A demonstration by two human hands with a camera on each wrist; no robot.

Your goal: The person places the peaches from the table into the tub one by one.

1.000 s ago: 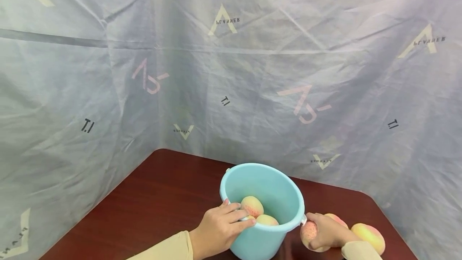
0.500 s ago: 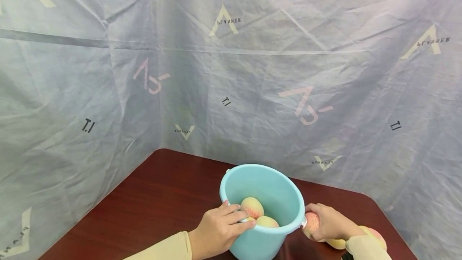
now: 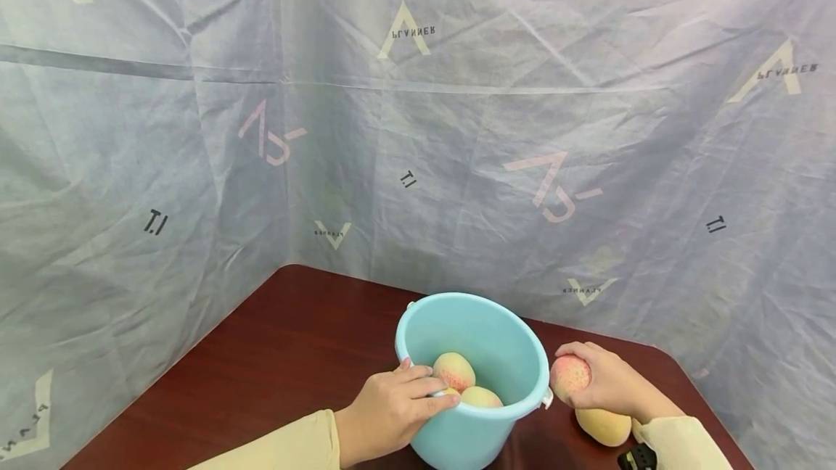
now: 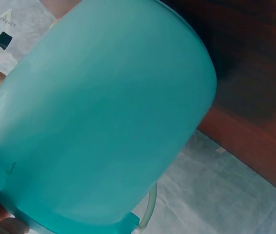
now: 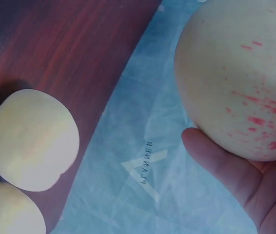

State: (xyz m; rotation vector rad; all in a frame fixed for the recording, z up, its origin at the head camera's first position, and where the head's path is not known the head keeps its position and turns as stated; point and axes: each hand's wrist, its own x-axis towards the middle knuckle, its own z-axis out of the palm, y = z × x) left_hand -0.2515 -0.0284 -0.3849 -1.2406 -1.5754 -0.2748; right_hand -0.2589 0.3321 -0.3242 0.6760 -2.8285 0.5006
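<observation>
A light-blue bucket (image 3: pixel 462 435) leans a little toward me, its mouth facing up and forward. My left hand (image 3: pixel 395 408) grips its near left rim, fingers hooked over the edge. Inside lie a peach (image 3: pixel 455 370) with a red blush and a paler peach (image 3: pixel 481 397); a sliver of another shows beside my fingers. Just off the bucket's right rim, my right hand (image 3: pixel 610 381) holds a red-speckled peach (image 3: pixel 570 376), raised over the table. In the right wrist view the thumb presses against its underside.
Below my right hand a yellow peach (image 3: pixel 604 428) rests on the dark red table (image 3: pixel 313 339), with another peach (image 5: pixel 11 209) close by, mostly covered by my sleeve in the head view. A white handle mount (image 3: pixel 547 399) juts from the bucket's right rim. Grey printed sheeting (image 3: pixel 457 165) hangs behind.
My right hand has lifted the speckled peach off the table and raised it to the bucket's rim height. My left hand and the bucket have stayed in place.
</observation>
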